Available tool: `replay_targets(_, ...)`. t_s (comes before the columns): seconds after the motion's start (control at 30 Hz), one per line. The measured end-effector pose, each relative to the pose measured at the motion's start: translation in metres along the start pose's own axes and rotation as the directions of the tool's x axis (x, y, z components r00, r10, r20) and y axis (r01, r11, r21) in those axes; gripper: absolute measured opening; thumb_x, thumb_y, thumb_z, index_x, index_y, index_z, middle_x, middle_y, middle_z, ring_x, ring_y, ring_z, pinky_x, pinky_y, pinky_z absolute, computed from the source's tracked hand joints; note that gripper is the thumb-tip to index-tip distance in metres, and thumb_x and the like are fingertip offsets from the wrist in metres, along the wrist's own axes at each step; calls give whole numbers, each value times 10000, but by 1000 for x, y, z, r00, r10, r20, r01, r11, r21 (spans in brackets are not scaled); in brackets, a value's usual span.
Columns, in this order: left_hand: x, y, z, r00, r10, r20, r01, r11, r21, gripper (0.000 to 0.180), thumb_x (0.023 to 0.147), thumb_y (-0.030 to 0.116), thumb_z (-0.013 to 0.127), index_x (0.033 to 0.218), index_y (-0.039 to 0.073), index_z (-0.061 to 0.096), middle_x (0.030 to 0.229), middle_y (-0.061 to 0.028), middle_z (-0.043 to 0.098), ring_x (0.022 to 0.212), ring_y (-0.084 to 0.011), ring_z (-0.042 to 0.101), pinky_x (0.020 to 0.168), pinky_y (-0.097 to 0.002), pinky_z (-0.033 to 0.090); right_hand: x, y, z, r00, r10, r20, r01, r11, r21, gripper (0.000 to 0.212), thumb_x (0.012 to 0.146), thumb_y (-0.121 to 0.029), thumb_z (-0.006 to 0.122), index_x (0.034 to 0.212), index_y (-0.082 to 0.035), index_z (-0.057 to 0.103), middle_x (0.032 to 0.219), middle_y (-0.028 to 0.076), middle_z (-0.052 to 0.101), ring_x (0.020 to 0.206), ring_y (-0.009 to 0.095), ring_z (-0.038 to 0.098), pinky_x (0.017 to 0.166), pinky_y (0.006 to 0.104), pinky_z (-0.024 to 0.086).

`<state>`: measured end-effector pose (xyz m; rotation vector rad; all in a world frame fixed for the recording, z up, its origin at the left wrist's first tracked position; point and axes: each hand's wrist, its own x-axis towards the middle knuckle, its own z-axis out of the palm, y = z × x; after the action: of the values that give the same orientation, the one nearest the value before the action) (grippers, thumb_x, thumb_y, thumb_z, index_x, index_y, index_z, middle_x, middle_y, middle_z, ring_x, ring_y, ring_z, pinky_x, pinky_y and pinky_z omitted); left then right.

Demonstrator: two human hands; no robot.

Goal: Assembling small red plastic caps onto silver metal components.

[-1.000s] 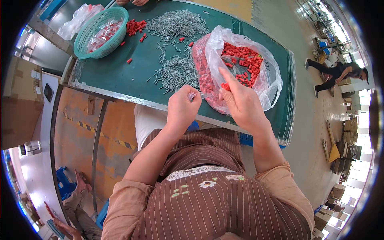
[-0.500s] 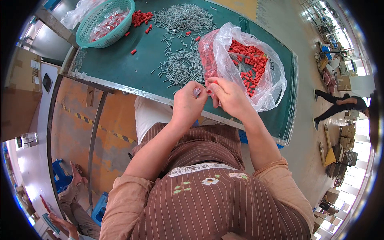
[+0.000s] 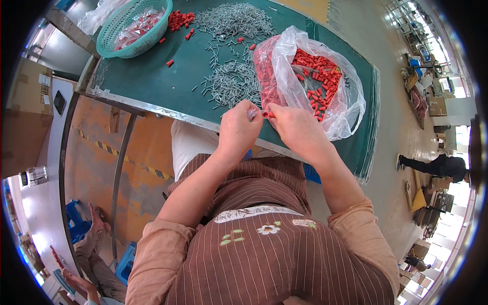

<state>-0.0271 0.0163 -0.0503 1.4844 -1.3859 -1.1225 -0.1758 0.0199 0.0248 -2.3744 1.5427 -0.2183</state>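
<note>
My two hands meet just over the table's near edge. My left hand (image 3: 238, 131) is closed, and a bit of a small clear plastic bag (image 3: 251, 114) shows between its thumb and fingers. Between the hands sits a short red plastic sleeve (image 3: 268, 115), its hollow end facing left, pinched by my right hand (image 3: 301, 131). Behind my right hand stands a large clear bag (image 3: 282, 56), open at the top, with many red sleeves (image 3: 319, 68) inside. Loose metal pins (image 3: 231, 84) lie beyond my left hand. My fingers partly hide what they hold.
On the green table (image 3: 147, 81), a second heap of pins (image 3: 234, 20) lies farther back beside a small red pile (image 3: 180, 20). A teal basket (image 3: 133, 48) at far left holds small filled bags. Another person (image 3: 432, 165) walks at right; one sits at lower left.
My right hand has turned, its back now more toward me, and the red sleeve shows more clearly between my hands. The left hand barely moved. The person at right has stepped along.
</note>
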Motion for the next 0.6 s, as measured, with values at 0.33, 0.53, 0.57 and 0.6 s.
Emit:
replay_targets(0.33,-8,6,3,963,266,33,-267,945,187,159,819,154,660,843,5,610,739,-163,632,668,-285,608,633,-368,474,13,-2,3,965,100,242,-62,985,-159,149,793,-29,517,804,33,652,867,223,661,848,356,662,730,440,528)
replay_targets(0.53,-9,0,3,932,362,24,-359,911,203,111,823,125,645,846,20,621,734,-138,636,668,-259,612,621,-364,469,16,4,9,944,168,284,-164,986,-39,188,819,-43,498,891,55,641,829,238,658,729,353,670,684,439,522)
replay_targets(0.57,-7,1,3,957,288,-7,-285,950,127,101,829,121,640,851,23,625,713,-120,635,645,-219,609,603,-345,466,14,4,7,960,162,229,-183,980,74,192,838,-62,509,930,55,630,809,226,660,688,330,673,661,421,521)
replay_targets(0.6,-7,3,2,957,290,-8,-287,950,125,101,829,121,640,851,23,625,713,-120,635,645,-219,609,603,-345,466,12,5,6,972,162,173,-193,963,187,202,857,-81,520,969,54,619,788,215,662,648,307,675,637,403,520)
